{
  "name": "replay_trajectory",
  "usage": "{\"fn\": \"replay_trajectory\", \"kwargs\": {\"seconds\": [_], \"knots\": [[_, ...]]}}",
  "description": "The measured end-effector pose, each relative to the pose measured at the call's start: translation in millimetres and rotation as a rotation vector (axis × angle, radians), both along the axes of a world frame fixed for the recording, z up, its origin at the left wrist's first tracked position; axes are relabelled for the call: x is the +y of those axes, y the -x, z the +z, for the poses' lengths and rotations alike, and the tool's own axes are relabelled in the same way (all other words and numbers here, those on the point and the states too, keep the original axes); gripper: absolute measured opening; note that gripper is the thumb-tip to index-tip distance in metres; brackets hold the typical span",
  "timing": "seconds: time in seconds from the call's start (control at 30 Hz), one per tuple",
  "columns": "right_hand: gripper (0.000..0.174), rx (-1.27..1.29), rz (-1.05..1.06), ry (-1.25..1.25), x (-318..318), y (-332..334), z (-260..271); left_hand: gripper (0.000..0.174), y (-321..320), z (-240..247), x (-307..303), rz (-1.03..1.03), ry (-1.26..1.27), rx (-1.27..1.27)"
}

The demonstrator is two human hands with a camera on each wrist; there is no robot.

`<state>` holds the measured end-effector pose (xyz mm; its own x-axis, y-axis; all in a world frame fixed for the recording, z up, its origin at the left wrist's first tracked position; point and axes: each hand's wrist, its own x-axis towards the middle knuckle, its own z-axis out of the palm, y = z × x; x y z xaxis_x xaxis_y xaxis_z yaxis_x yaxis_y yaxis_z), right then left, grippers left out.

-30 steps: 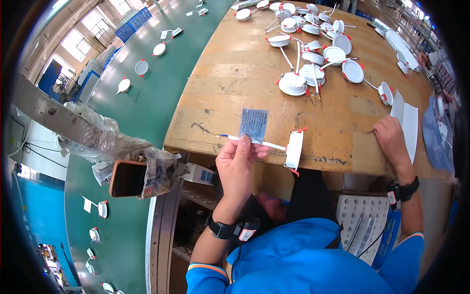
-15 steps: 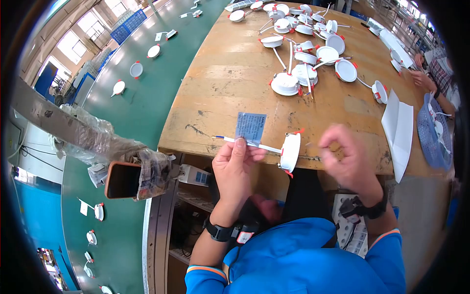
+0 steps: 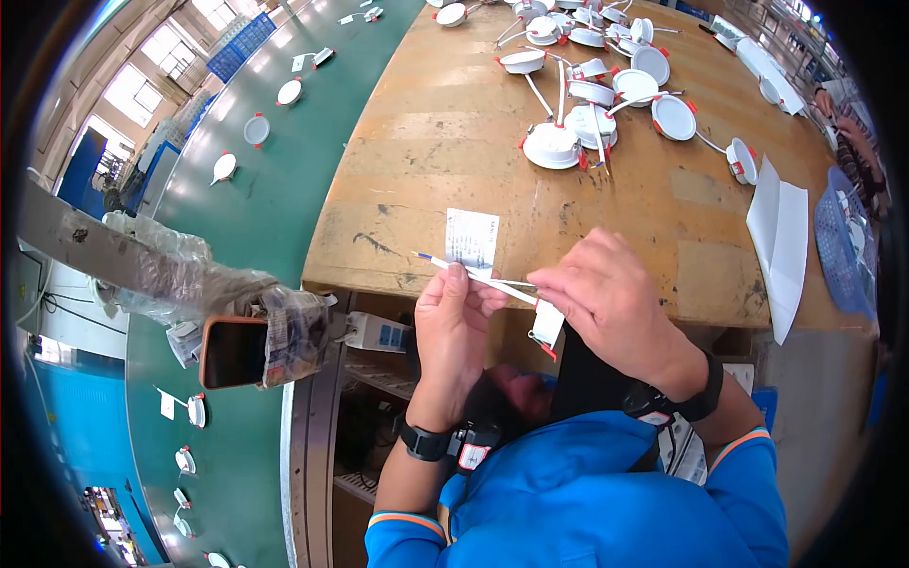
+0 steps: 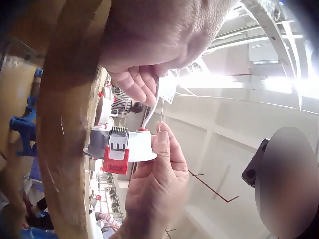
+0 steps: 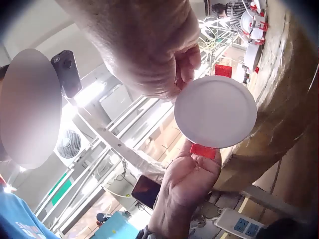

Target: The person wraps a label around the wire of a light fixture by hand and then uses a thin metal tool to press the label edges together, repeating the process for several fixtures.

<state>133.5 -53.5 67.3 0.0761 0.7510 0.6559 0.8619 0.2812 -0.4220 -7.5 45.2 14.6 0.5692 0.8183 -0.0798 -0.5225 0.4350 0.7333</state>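
Observation:
In the head view the left hand pinches a white cable together with a printed label; blue wire ends stick out past the thumb. From the cable hangs a white round lamp with red clips, partly behind the right hand. The right hand pinches a thin strip beside the cable, between thumb and forefinger. The left wrist view shows the lamp side-on, with an E on its clip. Its white face fills the middle of the right wrist view.
Many similar lamps lie on the wooden table. At the right are a folded white sheet and a blue basket. Left, spaced lamps sit on a green belt; a phone is mounted on an arm.
The right hand has come from the white sheet at the right to the cable beside the left hand. The label has turned and now looks white. The hanging lamp has tilted.

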Motion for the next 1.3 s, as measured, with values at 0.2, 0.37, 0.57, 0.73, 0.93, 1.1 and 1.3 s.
{"fn": "replay_trajectory", "kwargs": {"seconds": [0.2, 0.37, 0.57, 0.73, 0.93, 1.1, 1.3], "knots": [[0.010, -0.081, 0.001, 0.080, -7.4, 0.4, 14.0, 0.022, -0.7, 0.3, -1.8, -0.001, -0.041, -0.004], [0.011, -0.063, -0.057, 0.075, -11.9, 2.9, 11.5, 0.023, -1.0, 2.2, -4.8, 0.005, -0.070, -0.012], [0.011, -0.026, -0.117, 0.019, -16.3, 5.0, 7.6, 0.022, -2.4, 7.9, -9.7, 0.019, -0.098, 0.000], [0.011, -0.003, -0.135, 0.025, -18.6, 6.1, 5.4, 0.022, -2.3, 9.6, -11.5, 0.021, -0.147, 0.014], [0.011, 0.033, -0.121, 0.014, -21.2, 6.5, 4.3, 0.023, -4.0, 11.1, -14.6, 0.019, -0.154, 0.020], [0.010, 0.052, -0.134, 0.009, -22.6, 5.3, 3.8, 0.022, -5.2, 12.5, -16.1, 0.016, -0.161, 0.023], [0.010, 0.087, -0.132, 0.009, -23.7, 4.4, 1.7, 0.022, -5.9, 14.5, -17.8, 0.014, -0.171, 0.039]]}}
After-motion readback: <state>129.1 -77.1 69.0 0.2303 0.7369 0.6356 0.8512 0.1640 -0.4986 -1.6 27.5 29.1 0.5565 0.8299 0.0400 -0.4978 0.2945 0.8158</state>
